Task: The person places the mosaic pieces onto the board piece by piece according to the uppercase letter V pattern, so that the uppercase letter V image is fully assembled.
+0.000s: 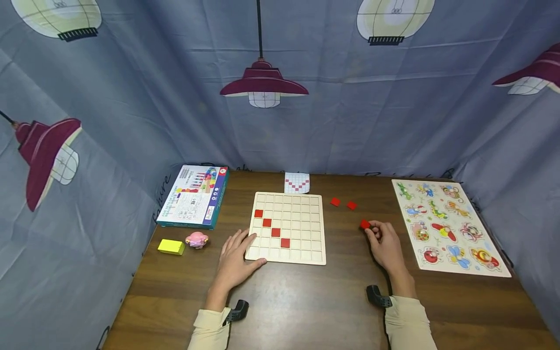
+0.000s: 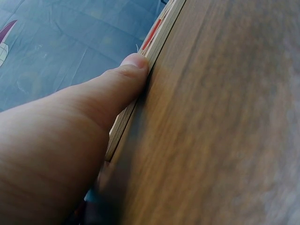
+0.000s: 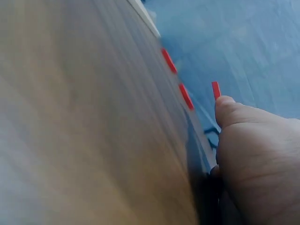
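Note:
A wooden grid board (image 1: pixel 302 228) lies mid-table with several red square tiles set in a diagonal, running from upper left down to the right; the lowest is a red tile (image 1: pixel 285 243). My left hand (image 1: pixel 234 262) rests at the board's lower left corner, fingers spread along its left edge. In the left wrist view the thumb (image 2: pixel 133 63) presses on the board's edge. Right of the board, my right hand (image 1: pixel 387 245) pinches a red square tile (image 1: pixel 365 224) between thumb and fingertips. The right wrist view shows that tile (image 3: pixel 215 89) raised off the table.
Two loose red tiles (image 1: pixel 343 203) lie beyond the right hand. A small pattern card (image 1: pixel 297 183) stands behind the board. At left are a boxed set (image 1: pixel 192 194), a yellow block (image 1: pixel 171 247) and a pink toy (image 1: pixel 197 239). An insect puzzle board (image 1: pixel 450 226) lies at right.

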Motion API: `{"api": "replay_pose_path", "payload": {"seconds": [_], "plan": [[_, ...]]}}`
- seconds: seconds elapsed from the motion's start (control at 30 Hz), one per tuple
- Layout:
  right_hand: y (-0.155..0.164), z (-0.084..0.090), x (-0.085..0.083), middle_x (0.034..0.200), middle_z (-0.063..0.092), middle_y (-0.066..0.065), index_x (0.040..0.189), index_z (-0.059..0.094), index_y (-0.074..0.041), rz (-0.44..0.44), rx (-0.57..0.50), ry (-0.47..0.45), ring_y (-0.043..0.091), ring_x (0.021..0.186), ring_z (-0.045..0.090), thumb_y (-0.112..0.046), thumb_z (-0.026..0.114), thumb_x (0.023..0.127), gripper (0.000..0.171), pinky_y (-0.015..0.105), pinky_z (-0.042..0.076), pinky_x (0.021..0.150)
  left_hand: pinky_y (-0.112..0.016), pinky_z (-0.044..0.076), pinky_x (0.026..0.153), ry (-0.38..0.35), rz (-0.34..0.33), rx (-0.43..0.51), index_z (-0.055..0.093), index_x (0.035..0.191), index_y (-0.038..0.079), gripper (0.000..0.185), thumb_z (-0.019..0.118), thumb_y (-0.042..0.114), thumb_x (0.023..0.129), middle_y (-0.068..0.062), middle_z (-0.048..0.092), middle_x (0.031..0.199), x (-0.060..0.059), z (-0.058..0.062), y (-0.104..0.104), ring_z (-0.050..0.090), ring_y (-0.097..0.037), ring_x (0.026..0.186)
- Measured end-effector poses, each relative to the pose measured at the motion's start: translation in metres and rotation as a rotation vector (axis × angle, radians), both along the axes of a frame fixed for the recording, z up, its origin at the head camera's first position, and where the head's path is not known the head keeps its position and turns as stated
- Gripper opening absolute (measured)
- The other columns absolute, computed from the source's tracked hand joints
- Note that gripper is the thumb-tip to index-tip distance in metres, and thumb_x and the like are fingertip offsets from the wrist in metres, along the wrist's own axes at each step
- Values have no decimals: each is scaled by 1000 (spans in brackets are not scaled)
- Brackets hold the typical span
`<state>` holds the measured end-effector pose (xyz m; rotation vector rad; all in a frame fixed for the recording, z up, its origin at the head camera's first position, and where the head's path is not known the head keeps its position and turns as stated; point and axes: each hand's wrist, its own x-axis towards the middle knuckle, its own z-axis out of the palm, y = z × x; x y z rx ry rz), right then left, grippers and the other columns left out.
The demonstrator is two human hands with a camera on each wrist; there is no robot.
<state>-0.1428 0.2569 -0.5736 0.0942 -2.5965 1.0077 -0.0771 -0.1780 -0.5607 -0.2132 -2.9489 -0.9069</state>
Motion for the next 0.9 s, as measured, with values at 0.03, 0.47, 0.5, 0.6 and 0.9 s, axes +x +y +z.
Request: {"api": "replay_pose_path", "payload": {"seconds": [0.03,0.47,0.5,0.6,0.9], "plan": [[-3,0,2,91,54,12,115,66,6,13,-8,-3,6,76,40,-7,68,97,23,12,31,63,-57,18,127,-7,3,0,54,149,20,82,79,59,81,-7,44,160,0,0,0,30,-34,154],[-60,7,17,92,54,7,114,67,0,143,-60,-2,9,78,45,-7,73,93,22,14,36,66,-59,20,126,17,6,10,55,148,19,81,80,56,80,-8,45,159,1,0,1,32,-36,153],[-66,8,16,92,54,7,113,67,0,155,-57,-6,10,79,46,-8,73,93,23,16,37,66,-59,20,126,20,8,8,55,147,19,81,80,56,80,-8,46,159,1,0,1,32,-36,153],[-83,12,14,92,56,6,114,68,0,201,-40,-23,12,80,49,-10,74,93,24,21,41,68,-59,21,125,22,14,-2,55,147,19,80,80,56,80,-8,46,159,-1,0,1,33,-36,152],[-125,18,9,94,56,1,116,69,-5,320,96,-140,11,82,50,-19,73,95,25,29,48,72,-58,21,126,13,9,-16,55,147,19,80,80,57,80,-8,46,159,-1,-1,1,33,-35,152]]}}
